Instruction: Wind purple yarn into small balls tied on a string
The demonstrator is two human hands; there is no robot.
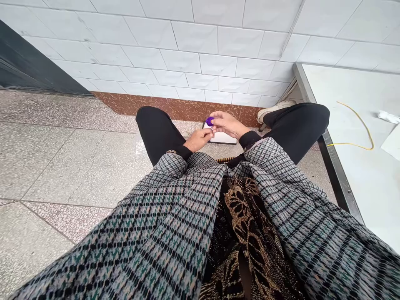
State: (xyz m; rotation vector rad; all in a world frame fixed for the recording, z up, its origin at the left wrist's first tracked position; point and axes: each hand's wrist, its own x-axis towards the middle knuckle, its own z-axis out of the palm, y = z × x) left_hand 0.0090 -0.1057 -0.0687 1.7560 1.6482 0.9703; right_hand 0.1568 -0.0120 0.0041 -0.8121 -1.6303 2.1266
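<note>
My right hand [228, 124] is closed, its thumb and fingers holding a small purple bundle [209, 121] that looks like wound cord or yarn. Just below it, the thumb and finger of my left hand [199, 140] are pinched together, almost touching the right fingertips. Whatever the left fingers grip is too small to make out. Under both hands lies a flat white thing with a dark edge [225, 138], partly covered by them.
To the right stands a white-topped table [340, 87] with a metal edge. On it lie a bent yellow cord [364, 121] and a crumpled white piece [388, 116]. A white tiled wall [193, 37] is in front, above the speckled floor [62, 162]. My knees flank the hands.
</note>
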